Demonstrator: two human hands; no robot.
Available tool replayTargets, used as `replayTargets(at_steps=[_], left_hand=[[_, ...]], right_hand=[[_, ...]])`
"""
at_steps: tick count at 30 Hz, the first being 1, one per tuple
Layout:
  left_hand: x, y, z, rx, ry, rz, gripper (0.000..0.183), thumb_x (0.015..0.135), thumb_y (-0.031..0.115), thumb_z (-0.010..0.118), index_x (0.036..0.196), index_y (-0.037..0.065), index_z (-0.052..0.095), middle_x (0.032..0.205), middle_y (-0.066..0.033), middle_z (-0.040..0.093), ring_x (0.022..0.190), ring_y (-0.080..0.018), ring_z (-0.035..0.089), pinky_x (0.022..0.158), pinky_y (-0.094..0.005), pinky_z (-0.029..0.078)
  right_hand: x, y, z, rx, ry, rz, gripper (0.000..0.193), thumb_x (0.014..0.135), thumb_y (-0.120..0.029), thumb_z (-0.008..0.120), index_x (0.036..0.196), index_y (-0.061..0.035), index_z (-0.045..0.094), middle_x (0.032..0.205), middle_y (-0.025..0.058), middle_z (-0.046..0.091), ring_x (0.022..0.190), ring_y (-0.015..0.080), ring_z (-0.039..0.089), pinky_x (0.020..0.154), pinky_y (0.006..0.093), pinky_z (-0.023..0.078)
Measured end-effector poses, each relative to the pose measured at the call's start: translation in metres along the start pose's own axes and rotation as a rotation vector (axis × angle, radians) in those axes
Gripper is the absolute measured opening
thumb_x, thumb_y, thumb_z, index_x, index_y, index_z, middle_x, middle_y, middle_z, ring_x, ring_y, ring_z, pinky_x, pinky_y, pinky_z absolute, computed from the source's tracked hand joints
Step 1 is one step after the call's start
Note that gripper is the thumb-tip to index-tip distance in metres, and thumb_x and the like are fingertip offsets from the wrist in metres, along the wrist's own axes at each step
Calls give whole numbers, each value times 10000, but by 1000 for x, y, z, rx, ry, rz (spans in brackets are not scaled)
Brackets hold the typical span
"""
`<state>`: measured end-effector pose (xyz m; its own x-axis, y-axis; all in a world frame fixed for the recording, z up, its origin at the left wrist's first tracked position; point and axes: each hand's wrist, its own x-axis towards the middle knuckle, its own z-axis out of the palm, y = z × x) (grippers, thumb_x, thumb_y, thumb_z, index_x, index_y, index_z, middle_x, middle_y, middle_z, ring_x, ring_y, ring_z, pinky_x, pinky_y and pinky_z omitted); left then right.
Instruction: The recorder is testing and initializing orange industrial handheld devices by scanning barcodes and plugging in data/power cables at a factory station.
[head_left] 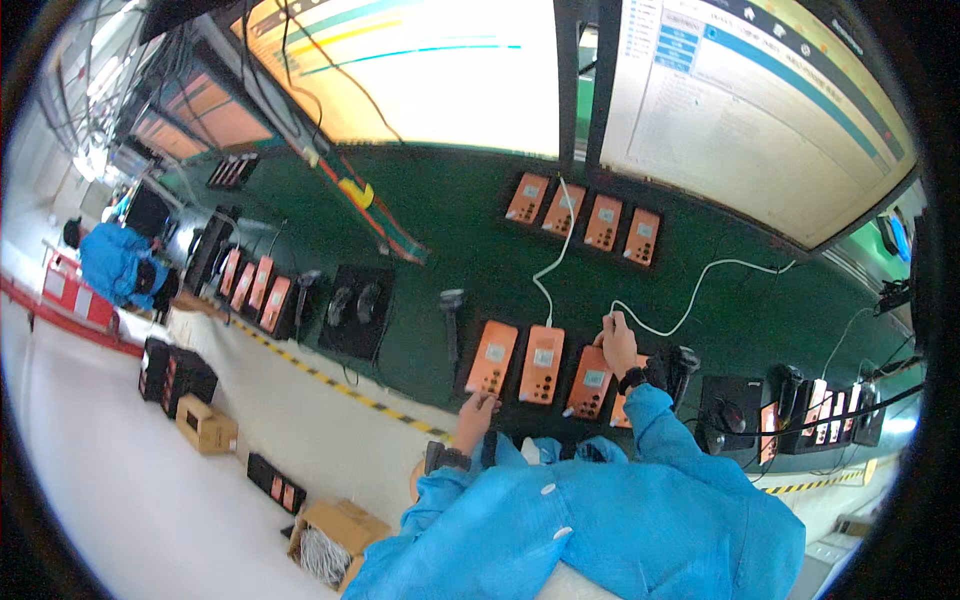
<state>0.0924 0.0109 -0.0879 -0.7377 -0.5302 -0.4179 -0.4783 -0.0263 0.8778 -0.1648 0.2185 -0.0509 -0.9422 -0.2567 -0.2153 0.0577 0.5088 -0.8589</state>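
Note:
Four orange phones lie in a row in front of me, backs up, with dark round lenses and a pale label on each. My left hand (474, 420) pinches the lower edge of the leftmost phone (491, 358). A white cable (546, 290) runs into the top of the second phone (541, 365). At the top of the third phone (590, 383), my right hand (619, 346) is closed on the end of another white cable (688, 318). My right wrist partly covers the fourth phone (621, 412).
A second row of orange phones (603, 221) lies below two monitors (752, 130). Handheld scanners (453, 320) stand either side of the near row. More phones (257, 283) lie left along the green bench. A person in blue (118, 262) sits far left; cartons (207, 424) are on the floor.

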Motion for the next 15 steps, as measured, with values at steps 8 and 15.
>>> replayTargets(at_steps=[8,15], left_hand=[[61,43,-12,132,-153,252,190,927,123,494,965,-22,611,845,-95,658,772,-148,629,685,-292,499],[80,-1,-22,186,-211,111,213,906,176,528,1000,11,622,864,-138,668,800,-195,650,722,-315,503]], right_hand=[[28,93,-31,574,200,285,247,940,-205,487,955,0,623,714,63,622,643,160,592,559,284,455],[-13,10,72,-2,22,48,414,851,-235,612,1135,64,581,1094,208,634,1013,306,620,901,364,468]])
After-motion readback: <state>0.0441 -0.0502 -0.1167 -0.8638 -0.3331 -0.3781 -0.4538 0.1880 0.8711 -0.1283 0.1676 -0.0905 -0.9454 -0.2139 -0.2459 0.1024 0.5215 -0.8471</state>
